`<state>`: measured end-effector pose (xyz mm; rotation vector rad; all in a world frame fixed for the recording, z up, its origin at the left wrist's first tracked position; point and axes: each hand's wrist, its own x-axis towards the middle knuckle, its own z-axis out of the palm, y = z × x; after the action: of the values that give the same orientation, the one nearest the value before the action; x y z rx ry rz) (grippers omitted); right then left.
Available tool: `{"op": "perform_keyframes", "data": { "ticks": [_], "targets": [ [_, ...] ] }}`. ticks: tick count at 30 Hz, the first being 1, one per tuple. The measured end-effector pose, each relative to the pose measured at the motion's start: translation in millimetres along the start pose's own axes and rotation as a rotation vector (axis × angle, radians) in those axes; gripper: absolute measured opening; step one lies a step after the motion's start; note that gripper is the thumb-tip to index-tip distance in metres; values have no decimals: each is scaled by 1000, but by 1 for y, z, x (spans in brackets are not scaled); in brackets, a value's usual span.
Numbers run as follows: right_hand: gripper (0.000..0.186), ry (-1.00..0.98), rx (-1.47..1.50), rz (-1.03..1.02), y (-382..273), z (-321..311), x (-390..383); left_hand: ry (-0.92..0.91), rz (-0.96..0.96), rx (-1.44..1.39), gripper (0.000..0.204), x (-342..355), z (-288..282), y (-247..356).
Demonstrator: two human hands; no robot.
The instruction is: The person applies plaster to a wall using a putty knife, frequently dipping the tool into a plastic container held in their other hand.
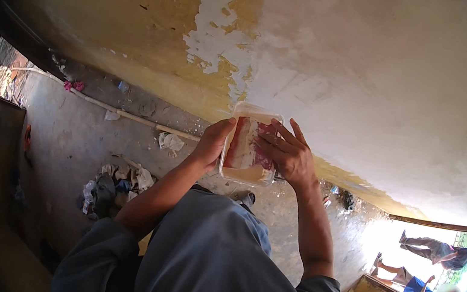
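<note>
A clear rectangular plastic container (246,175) is held up before the wall, over my chest. My left hand (213,143) grips its left side, thumb on the rim. In or across the container lies a flat piece with red edges and a whitish middle (244,144); its kind I cannot make out. My right hand (291,155) comes from the right, its fingers spread over the piece's right part and touching it. The right fingertips partly cover the piece, and the left hand's other fingers are hidden behind the container.
Ahead stands a wall (377,89) with peeling yellow and whitish paint. A long pale pole (140,121) lies along its foot. A litter heap (111,188) and a crumpled pale scrap (170,142) lie on the floor at left. Two people (451,255) are outside the doorway at right.
</note>
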<state>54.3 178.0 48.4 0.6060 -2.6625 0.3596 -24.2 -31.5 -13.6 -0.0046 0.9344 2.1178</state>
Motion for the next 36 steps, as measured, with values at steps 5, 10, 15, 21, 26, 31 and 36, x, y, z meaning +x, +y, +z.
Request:
{"op": "perform_keyframes", "data": {
  "ticks": [5,10,15,21,26,31,36],
  "targets": [
    [37,98,32,58,-3,7,-6,53,51,75,46,-1,3,3],
    [33,206,36,104,-1,14,-11,87,64,70,42,9,-11,-3],
    [30,374,36,181,2,15,-13,83,86,41,41,8,-4,5],
    [31,500,-150,228,2,-1,-1,83,91,22,40,13,-10,10],
    [33,531,-438,265,14,-12,31,77,87,0,42,11,-8,16],
    [25,445,-697,249,21,-19,74,51,59,-41,45,4,-24,12],
    [9,123,-777,382,17,-56,135,53,42,-117,47,-5,-32,13]
  ]
}}
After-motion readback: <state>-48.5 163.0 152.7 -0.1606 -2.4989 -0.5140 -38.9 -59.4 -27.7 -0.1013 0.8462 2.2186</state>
